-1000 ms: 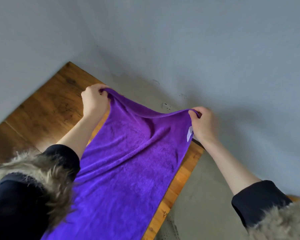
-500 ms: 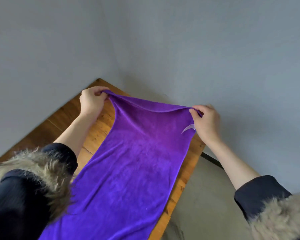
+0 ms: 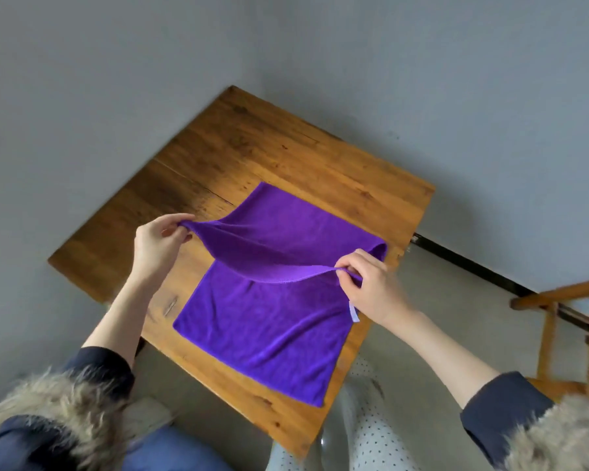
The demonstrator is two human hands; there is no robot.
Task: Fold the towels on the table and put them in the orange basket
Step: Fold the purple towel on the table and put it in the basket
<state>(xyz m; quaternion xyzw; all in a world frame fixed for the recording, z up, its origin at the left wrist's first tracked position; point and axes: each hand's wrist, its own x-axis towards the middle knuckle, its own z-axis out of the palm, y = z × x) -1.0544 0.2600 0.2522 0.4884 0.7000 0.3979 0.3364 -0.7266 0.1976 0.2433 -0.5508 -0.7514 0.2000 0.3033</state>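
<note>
Raised purple towel (image 3: 272, 321) edge hides its fold.

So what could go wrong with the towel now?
Both hands, left and right, only pinch corners of the towel, so one could slip and spoil the fold. The raised edge sags in the middle, so it may land crooked. The towel's near corner lies close to the table edge and might slide off.

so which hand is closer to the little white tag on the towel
Right. The right hand pinches the purple towel just above the white tag, almost touching it. The left hand grips the opposite corner, across the towel's full width.
</note>
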